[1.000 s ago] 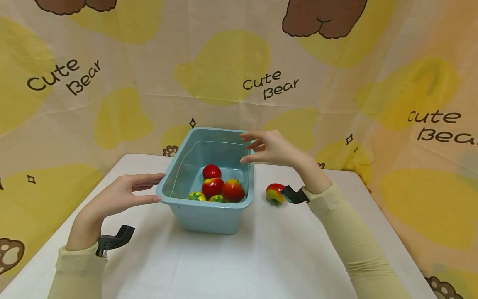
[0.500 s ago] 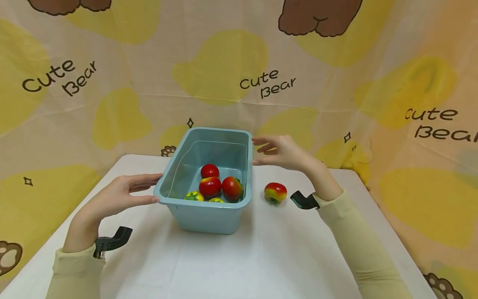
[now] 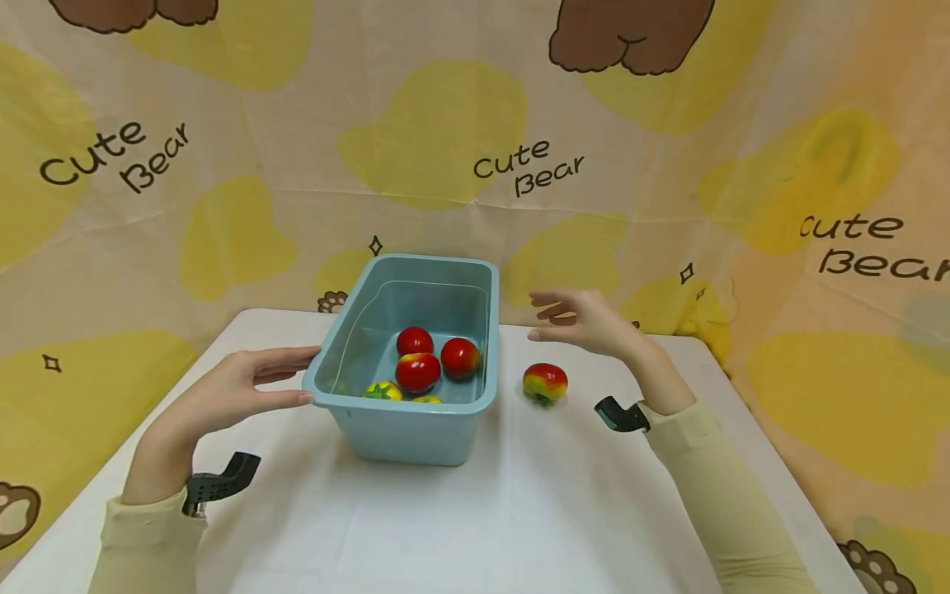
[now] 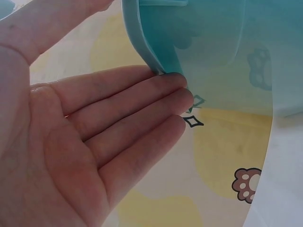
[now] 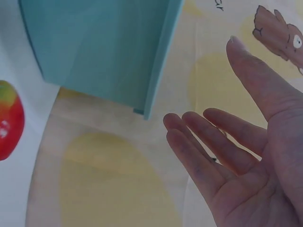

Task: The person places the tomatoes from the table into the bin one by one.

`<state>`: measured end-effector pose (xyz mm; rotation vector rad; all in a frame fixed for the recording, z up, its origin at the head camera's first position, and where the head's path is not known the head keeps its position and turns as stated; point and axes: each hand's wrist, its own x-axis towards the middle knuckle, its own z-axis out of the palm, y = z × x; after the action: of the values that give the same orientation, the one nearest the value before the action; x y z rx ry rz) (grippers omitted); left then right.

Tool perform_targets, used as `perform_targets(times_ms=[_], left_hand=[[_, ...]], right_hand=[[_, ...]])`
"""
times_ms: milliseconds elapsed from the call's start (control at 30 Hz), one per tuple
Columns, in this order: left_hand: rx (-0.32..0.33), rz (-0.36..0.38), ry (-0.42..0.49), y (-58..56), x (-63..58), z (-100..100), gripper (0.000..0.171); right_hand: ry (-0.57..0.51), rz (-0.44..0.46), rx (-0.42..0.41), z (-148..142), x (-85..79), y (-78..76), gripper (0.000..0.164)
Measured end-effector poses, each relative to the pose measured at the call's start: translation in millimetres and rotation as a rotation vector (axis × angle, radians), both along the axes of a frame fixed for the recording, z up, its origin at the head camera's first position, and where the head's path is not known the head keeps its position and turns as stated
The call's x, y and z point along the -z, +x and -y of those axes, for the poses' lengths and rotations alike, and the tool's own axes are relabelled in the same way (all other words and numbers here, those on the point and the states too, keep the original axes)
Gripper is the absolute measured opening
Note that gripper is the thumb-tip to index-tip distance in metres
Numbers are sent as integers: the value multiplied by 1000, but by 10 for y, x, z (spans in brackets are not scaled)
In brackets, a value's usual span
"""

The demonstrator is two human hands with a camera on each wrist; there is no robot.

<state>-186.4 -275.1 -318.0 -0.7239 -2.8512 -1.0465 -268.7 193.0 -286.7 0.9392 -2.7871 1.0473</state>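
A light blue plastic bin (image 3: 401,408) stands on the table with several glossy tomato-like fruits inside. Three are mostly red, one of them the fruit (image 3: 460,358) nearest the right wall; yellow fruits (image 3: 383,391) with green leafy tops show low at the near end, partly hidden by the rim. My left hand (image 3: 230,388) rests straight fingertips against the bin's left rim, as the left wrist view confirms. To the right of the bin, my right hand (image 3: 582,320) hovers with relaxed fingers and nothing in them. Below it lies another red-and-yellow fruit (image 3: 545,384) on the table.
The white-covered table (image 3: 416,536) carries the bin near its back edge. Behind and at both sides hangs a patterned cloth (image 3: 438,124) with bear prints. A black wrist mount (image 3: 623,415) sticks out from each sleeve.
My right hand has moved from over the bin's right rim out to the right. The red fruit near the right wall has dropped and settled farther back in the bin. My left hand stays put.
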Motion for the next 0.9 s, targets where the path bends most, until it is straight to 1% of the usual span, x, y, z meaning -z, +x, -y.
perform_targets(times_ms=[100,267,500,767,900], left_hand=[[2,2,12,0,2,-1,58],[12,-1,25,-1,5,-4,57],[-4,11,24,12,6,-3,58],[-6,9,23,16,6,-6,58],[-7,6,19,15,6,-8,58]], right_hand=[[-5,1,15,-81,101,-16,62],[-14,35,38,-186,249,-30,63],[-9,62,81,-308,461,-65,65],[-33,106,115,-425,701,-126,60],[-14,110,147,-474,819,-157,61]])
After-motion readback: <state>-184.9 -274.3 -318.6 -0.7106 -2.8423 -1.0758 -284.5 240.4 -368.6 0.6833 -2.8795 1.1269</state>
